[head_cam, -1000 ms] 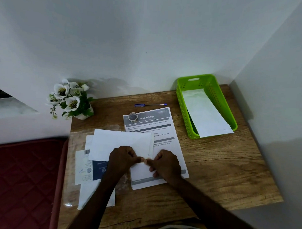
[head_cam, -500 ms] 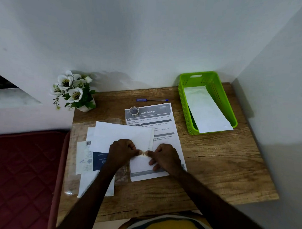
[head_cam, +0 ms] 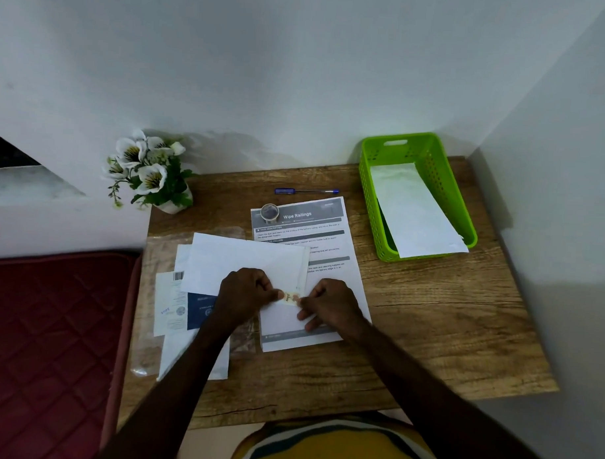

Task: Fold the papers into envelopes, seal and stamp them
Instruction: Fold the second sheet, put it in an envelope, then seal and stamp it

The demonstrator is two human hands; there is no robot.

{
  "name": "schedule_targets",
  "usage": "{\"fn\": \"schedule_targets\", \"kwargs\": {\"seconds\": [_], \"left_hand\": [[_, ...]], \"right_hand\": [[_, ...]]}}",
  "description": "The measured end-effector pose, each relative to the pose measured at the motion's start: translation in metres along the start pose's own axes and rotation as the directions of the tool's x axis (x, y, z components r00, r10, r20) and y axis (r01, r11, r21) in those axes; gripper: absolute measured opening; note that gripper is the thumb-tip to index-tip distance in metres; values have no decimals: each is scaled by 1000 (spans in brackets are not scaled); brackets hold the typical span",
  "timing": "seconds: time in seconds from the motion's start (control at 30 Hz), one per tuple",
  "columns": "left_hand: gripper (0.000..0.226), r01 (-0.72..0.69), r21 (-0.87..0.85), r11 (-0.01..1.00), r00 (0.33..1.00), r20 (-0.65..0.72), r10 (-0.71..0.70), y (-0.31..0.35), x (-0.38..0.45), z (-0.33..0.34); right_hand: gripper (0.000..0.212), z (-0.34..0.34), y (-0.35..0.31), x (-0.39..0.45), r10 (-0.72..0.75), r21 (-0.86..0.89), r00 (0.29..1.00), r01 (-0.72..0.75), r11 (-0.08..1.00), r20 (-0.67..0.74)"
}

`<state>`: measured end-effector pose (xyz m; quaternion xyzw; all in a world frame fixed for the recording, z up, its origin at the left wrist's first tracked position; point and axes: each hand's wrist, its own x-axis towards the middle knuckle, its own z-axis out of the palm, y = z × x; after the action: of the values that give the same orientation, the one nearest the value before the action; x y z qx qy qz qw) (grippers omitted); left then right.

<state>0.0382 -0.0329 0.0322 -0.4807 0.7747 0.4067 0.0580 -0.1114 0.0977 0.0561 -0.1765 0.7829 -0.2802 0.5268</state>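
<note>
A small yellowish stamp (head_cam: 289, 297) sits between my two hands, just above the papers. My left hand (head_cam: 245, 292) pinches its left end and my right hand (head_cam: 329, 304) pinches its right end. Behind them lies a white envelope (head_cam: 245, 263), flat on the wooden table (head_cam: 428, 319). Under my right hand is a printed sheet headed "Wipe Railings" (head_cam: 315, 223). A small roll of tape (head_cam: 269, 212) rests on that sheet's top left corner.
A green plastic basket (head_cam: 424, 147) at the back right holds a white envelope (head_cam: 415, 212). A blue pen (head_cam: 306, 191) lies near the wall. A pot of white flowers (head_cam: 148, 172) stands at the back left. More papers (head_cam: 175, 304) lie left, beside a dark red cushion (head_cam: 50, 340).
The camera has tilted, so the table sits lower in view. The stamp between my fingers shows more plainly now. Both hands stay at the same spot on the envelope.
</note>
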Motion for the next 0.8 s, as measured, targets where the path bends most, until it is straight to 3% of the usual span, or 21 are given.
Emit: {"fn": "schedule_targets", "kwargs": {"seconds": [0.17, 0.33, 0.43, 0.5, 0.67, 0.8], "left_hand": [[23, -30, 51, 998, 998, 54, 27, 10, 2, -12], [30, -237, 319, 918, 946, -140, 293, 33, 21, -26], [53, -314, 509, 801, 919, -49, 391, 41, 40, -28], [52, -306, 570, 763, 931, 11, 366, 45, 51, -28], [35, -359, 480, 801, 926, 76, 370, 48, 65, -41], [58, -351, 334, 875, 935, 170, 310, 51, 60, -43]], "right_hand": [[16, -2, -1, -4, 12, -37, 1000, -12, 999, -6], [18, -2, -2, -4, 14, -33, 1000, -15, 999, -7], [18, 0, -3, -3, 32, -37, 999, -32, 999, 0], [19, 0, -4, -3, 31, -39, 1000, -31, 999, 2], [18, 0, 0, -5, 4, 8, 1000, -4, 1000, 4], [18, 1, 2, -3, 5, -1, 1000, -5, 1000, -16]]}}
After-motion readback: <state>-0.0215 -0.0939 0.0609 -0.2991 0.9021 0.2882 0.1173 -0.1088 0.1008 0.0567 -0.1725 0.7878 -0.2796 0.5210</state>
